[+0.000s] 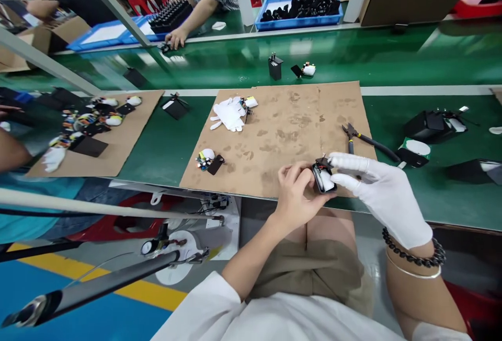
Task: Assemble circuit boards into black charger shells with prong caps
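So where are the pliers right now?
Head view, right side: the pliers lie at the right edge of the cardboard mat, just beyond the gloved right hand, which touches the small black part held in the bare left hand.

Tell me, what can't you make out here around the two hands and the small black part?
Head view only.
Black part: mostly covered by the left hand and gloved right hand; its insides too small to read.
Right hand's thumb: hidden under its fingers, so grip or mere touch is unclear.
Black casing: cut off by the right edge.
Pieces in the blue tray: too small.
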Tool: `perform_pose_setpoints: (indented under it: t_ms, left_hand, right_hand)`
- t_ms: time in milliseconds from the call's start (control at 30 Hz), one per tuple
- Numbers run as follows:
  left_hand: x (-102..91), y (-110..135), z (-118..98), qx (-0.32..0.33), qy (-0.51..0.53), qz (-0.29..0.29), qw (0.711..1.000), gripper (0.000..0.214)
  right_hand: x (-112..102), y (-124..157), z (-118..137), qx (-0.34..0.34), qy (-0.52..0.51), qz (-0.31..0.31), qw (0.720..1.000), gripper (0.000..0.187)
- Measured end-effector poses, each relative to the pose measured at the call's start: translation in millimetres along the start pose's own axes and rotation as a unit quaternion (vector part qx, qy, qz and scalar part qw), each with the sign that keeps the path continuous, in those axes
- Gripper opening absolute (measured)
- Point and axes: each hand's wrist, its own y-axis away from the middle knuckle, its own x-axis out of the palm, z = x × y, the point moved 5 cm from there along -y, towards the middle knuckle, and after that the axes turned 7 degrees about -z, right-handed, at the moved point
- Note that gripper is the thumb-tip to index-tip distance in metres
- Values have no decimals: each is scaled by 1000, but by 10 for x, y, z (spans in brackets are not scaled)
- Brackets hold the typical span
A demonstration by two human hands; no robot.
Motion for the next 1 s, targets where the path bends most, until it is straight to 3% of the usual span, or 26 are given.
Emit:
perform_pose_setpoints:
  t_ms: [67,167,233,367,467,600,767,1000]
  left_hand:
    - [58,-21,24,12,30,36,999,54]
    - [63,-40,53,0,85,108,991,57]
    - [26,-49,67,-8,81,126,989,56]
    - [-19,-73,82,9,-15,65,998,51]
    - [40,-76,100,17,-79,24,996,42]
    - [118,-47,114,27,-137,-23,990,27]
    - [148,33,108,42,-173,-65,982,13]
    - [122,89,155,36,-163,-43,985,9]
  right_hand:
    - [13,-110,-8,-17,-15,34,999,26]
    - [67,-239,-104,38,-85,153,984,33]
    - [79,-259,-135,53,-92,183,977,35]
    - [54,-198,-29,-49,47,91,994,23]
    - [97,-125,80,-128,178,51,974,22]
    - [166,-41,156,-216,264,-6,940,18]
    - [268,106,101,-224,377,-119,891,17]
    - [466,199,5,-207,346,-136,905,17]
